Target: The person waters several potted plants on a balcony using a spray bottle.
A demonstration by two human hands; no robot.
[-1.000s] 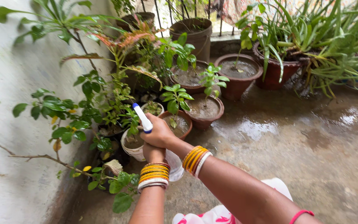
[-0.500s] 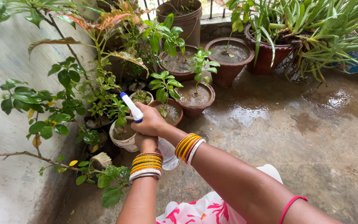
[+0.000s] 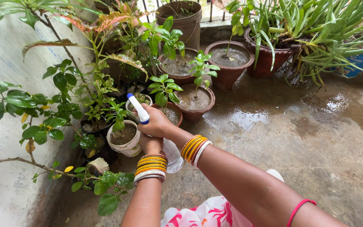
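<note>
Right hand (image 3: 158,125) clamped over the spray bottle (image 3: 171,154) head, nozzle toward the white pot (image 3: 124,143). Left hand (image 3: 150,145) gripping the bottle body from below; bottle held above the wet floor (image 3: 299,138)

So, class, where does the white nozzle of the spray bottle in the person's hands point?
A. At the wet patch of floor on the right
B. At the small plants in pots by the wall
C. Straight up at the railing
B: the spray bottle, held in both hands, aims its nozzle up-left at the small potted plants by the wall.
</note>
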